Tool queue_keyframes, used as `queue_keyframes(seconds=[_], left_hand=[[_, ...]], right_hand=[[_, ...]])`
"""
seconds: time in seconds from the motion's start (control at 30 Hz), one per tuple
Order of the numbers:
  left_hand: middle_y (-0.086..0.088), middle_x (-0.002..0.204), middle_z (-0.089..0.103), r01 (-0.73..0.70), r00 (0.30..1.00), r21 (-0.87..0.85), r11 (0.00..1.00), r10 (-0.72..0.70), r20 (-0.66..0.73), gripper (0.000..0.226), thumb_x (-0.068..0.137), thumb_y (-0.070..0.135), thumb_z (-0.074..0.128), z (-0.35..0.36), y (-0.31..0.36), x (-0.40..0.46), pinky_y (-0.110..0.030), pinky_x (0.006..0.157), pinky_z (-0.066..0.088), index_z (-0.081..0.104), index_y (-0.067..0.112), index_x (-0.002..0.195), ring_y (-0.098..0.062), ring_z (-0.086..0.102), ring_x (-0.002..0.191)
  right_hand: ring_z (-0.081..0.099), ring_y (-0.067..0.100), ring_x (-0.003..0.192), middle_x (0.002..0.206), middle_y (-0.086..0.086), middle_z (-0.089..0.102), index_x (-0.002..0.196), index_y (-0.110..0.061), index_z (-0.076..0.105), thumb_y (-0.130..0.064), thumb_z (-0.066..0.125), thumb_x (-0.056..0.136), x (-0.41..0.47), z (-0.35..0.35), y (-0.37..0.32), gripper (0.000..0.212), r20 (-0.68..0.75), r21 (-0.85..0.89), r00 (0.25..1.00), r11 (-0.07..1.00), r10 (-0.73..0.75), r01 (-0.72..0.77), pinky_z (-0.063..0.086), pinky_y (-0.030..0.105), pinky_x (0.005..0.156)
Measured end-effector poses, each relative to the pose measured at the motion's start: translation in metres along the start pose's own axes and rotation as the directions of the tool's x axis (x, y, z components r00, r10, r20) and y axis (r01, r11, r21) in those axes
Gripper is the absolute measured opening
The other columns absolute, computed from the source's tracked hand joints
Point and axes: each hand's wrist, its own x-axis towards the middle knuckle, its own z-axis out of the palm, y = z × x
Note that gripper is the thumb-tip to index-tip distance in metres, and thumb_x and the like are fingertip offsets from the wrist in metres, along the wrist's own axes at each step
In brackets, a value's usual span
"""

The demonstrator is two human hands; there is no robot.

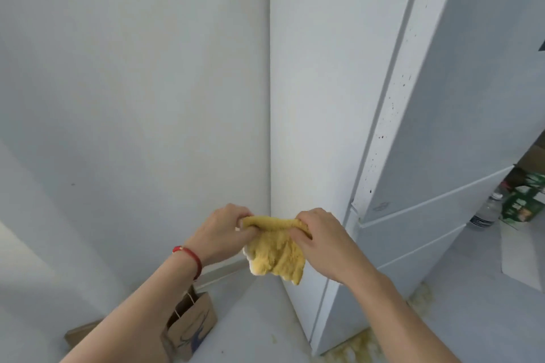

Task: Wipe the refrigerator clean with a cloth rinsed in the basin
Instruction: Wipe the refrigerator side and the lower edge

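Left hand: the left hand point(225, 231) is curled round the left end of the cloth's rolled top edge, gripping it; a red string bracelet point(191, 259) circles its wrist
Right hand: the right hand point(320, 240) grips the right end of the same rolled edge, fingers curled over it and thumb beneath
Cloth: the yellow cloth point(277, 256) is stretched between both hands in front of the wall corner; its top edge is bunched into a roll, and the rest hangs down in a ragged flap with a pale underside showing at the lower left
Refrigerator: the white refrigerator point(427, 186) stands just right of the hands, its side panel facing the wall corner; dark specks dot the long edge strip of its door
Floor at its foot: yellowish stains point(358, 346) spread along the refrigerator's base
Floor at left: a brown paper bag point(194, 324) with string handles stands near the wall, below the left forearm
Far right: a clear plastic bottle point(486, 212) and a green package point(523, 203) sit beyond the refrigerator
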Motion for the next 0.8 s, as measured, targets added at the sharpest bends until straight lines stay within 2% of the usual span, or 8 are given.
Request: queue_keyframes(seconds=[0.07, 0.13, 0.2, 0.27, 0.4, 0.63, 0.7, 0.8], left_hand=[[-0.007, 0.099, 0.074, 0.120, 0.992, -0.414, 0.902, -0.096, 0.079, 0.020, 0.093, 0.035, 0.067, -0.005, 0.015, 0.011, -0.040, 0.091, 0.057, 0.076, 0.017, 0.096, -0.025, 0.070, 0.098], [-0.011, 0.116, 0.074, 0.174, 0.983, -0.682, 0.710, -0.081, 0.166, 0.026, 0.100, 0.034, 0.061, -0.007, 0.032, 0.015, -0.052, 0.099, 0.055, 0.073, 0.015, 0.114, -0.031, 0.069, 0.111], [-0.005, 0.121, 0.073, 0.180, 0.974, -0.745, 0.642, -0.011, 0.225, 0.028, 0.104, 0.038, 0.051, -0.007, 0.050, 0.022, -0.054, 0.095, 0.057, 0.066, 0.024, 0.124, -0.028, 0.069, 0.114], [0.001, 0.120, 0.072, 0.087, 0.968, -0.675, 0.733, 0.098, 0.232, 0.033, 0.104, 0.050, 0.044, -0.005, 0.065, 0.036, -0.051, 0.088, 0.060, 0.060, 0.030, 0.125, -0.023, 0.071, 0.110], [-0.016, 0.107, 0.070, -0.233, 0.956, -0.480, 0.846, 0.291, 0.048, 0.046, 0.098, 0.061, 0.049, -0.014, 0.094, 0.061, -0.062, 0.086, 0.055, 0.056, 0.016, 0.107, -0.036, 0.068, 0.100], [-0.008, 0.090, 0.072, -0.472, 0.863, -0.544, 0.694, 0.489, -0.125, 0.013, 0.098, 0.033, 0.064, -0.078, 0.164, 0.102, -0.049, 0.088, 0.059, 0.057, 0.023, 0.104, -0.023, 0.076, 0.076], [-0.006, 0.092, 0.072, -0.521, 0.834, -0.539, 0.662, 0.529, -0.155, 0.009, 0.097, 0.020, 0.060, -0.095, 0.181, 0.112, -0.047, 0.085, 0.059, 0.057, 0.024, 0.105, -0.021, 0.075, 0.074], [-0.002, 0.090, 0.072, -0.606, 0.776, -0.512, 0.609, 0.595, -0.210, 0.021, 0.091, 0.008, 0.056, -0.119, 0.207, 0.120, -0.042, 0.073, 0.056, 0.056, 0.026, 0.102, -0.018, 0.073, 0.069]], right_hand=[[0.057, 0.011, 0.070, 0.080, -0.002, 0.065, 0.097, -0.021, 0.063, -0.039, 0.057, 0.103, 0.005, -0.019, 0.009, 0.020, -0.019, 0.320, 0.997, 0.945, 0.072, -0.062, 0.045, 0.026, 0.064], [0.067, 0.012, 0.079, 0.091, 0.004, 0.074, 0.110, -0.026, 0.068, -0.038, 0.068, 0.099, 0.002, -0.033, 0.004, 0.016, -0.009, 0.696, 0.983, 0.707, 0.182, -0.124, 0.054, 0.027, 0.073], [0.073, 0.020, 0.096, 0.109, 0.010, 0.076, 0.120, -0.016, 0.071, -0.035, 0.072, 0.095, -0.002, -0.040, -0.001, 0.031, 0.103, 0.939, 0.974, 0.304, 0.204, -0.163, 0.058, 0.038, 0.086], [0.074, 0.030, 0.110, 0.119, 0.014, 0.076, 0.123, -0.010, 0.072, -0.026, 0.068, 0.097, -0.010, -0.042, -0.012, 0.030, 0.208, 0.969, 0.967, 0.103, 0.145, -0.224, 0.055, 0.049, 0.099], [0.075, 0.021, 0.107, 0.115, 0.003, 0.079, 0.124, -0.015, 0.068, -0.012, 0.064, 0.100, -0.015, -0.051, -0.030, 0.024, 0.035, 0.972, 0.940, 0.205, 0.340, -0.111, 0.057, 0.045, 0.096], [0.078, 0.017, 0.097, 0.109, -0.003, 0.080, 0.120, -0.021, 0.069, -0.018, 0.068, 0.095, -0.042, -0.129, -0.082, 0.025, -0.396, 0.918, 0.705, 0.259, 0.588, 0.300, 0.057, 0.045, 0.086], [0.077, 0.009, 0.095, 0.105, -0.012, 0.079, 0.114, -0.030, 0.071, -0.024, 0.066, 0.097, -0.054, -0.148, -0.102, 0.018, -0.647, 0.761, 0.498, 0.458, 0.577, 0.458, 0.057, 0.043, 0.087], [0.068, 0.011, 0.104, 0.106, -0.010, 0.071, 0.123, -0.045, 0.066, -0.038, 0.058, 0.104, -0.044, -0.177, -0.134, 0.022, -0.945, 0.259, 0.293, 0.882, 0.146, 0.394, 0.055, 0.040, 0.096]])
